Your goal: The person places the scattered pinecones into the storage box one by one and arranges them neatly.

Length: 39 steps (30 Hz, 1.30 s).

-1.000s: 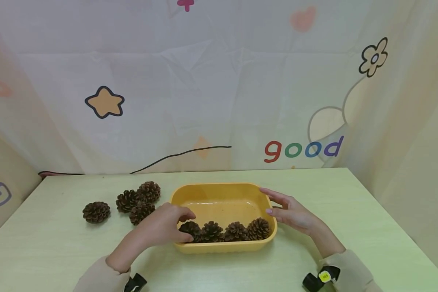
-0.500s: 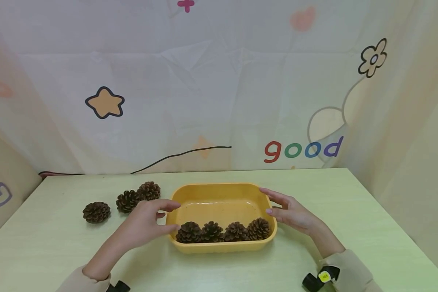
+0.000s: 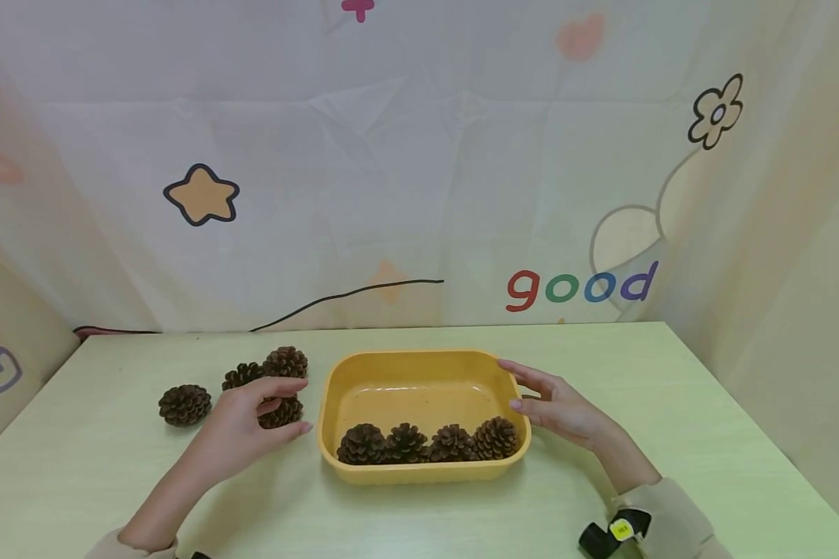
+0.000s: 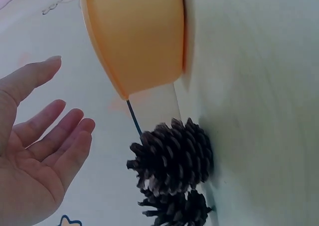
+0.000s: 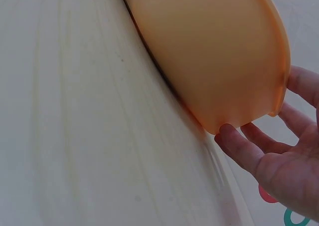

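Note:
My left hand [image 3: 234, 431] hovers over the table left of a yellow basin [image 3: 426, 472], thumb and fingers spread with nothing between them. Behind it, partly hidden in the head view, is a brown pine cone [image 3: 283, 413]; the left wrist view shows a pine cone [image 4: 174, 156] apart from the fingers. Along the basin's near wall several pine cones [image 3: 451, 443] sit in a row. My right hand [image 3: 566, 410] rests against the basin's right end, its fingers relaxed and fingertips touching the rim and outer wall.
Two more pine cones lie close together, one brown cone [image 3: 287, 362] and a partly covered cone [image 3: 241, 376]. Farther left is a single pine cone [image 3: 185, 405]. A printed curtain [image 3: 419, 194] hangs behind the pale green table [image 3: 601, 357].
My left hand has let go of the leftmost pine cone in the basin, then drawn back left out over the loose cones. The right hand has stayed at the basin's right end.

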Each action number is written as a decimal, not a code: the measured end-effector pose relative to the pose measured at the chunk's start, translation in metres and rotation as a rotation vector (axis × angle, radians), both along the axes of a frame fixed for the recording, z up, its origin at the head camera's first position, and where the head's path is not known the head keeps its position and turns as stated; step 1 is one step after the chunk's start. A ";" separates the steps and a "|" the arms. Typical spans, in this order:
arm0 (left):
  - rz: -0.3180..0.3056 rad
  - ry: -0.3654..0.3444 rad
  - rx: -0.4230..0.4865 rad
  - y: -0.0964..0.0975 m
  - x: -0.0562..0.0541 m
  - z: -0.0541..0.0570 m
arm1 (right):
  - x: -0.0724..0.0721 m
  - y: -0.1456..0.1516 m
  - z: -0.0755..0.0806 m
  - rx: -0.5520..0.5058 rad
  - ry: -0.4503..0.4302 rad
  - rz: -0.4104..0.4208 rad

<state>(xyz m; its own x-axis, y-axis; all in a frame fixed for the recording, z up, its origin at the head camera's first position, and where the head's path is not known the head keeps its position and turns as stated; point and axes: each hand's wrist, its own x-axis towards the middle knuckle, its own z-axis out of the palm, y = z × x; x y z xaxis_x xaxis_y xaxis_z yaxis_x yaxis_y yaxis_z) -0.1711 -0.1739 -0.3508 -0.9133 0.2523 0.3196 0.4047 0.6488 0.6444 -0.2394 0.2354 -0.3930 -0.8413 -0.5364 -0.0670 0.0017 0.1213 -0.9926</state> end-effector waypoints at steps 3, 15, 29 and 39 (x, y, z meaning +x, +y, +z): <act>0.027 0.025 -0.021 -0.006 -0.001 -0.004 | 0.000 0.000 0.000 -0.001 0.001 0.002; 0.049 0.046 -0.028 -0.027 -0.001 -0.012 | -0.001 0.001 -0.001 -0.007 0.000 0.001; 0.004 0.013 -0.125 -0.046 -0.008 -0.020 | 0.000 0.000 -0.001 -0.003 -0.005 -0.011; -0.005 -0.029 -0.154 -0.049 -0.014 -0.022 | 0.000 0.000 -0.001 0.003 -0.006 -0.015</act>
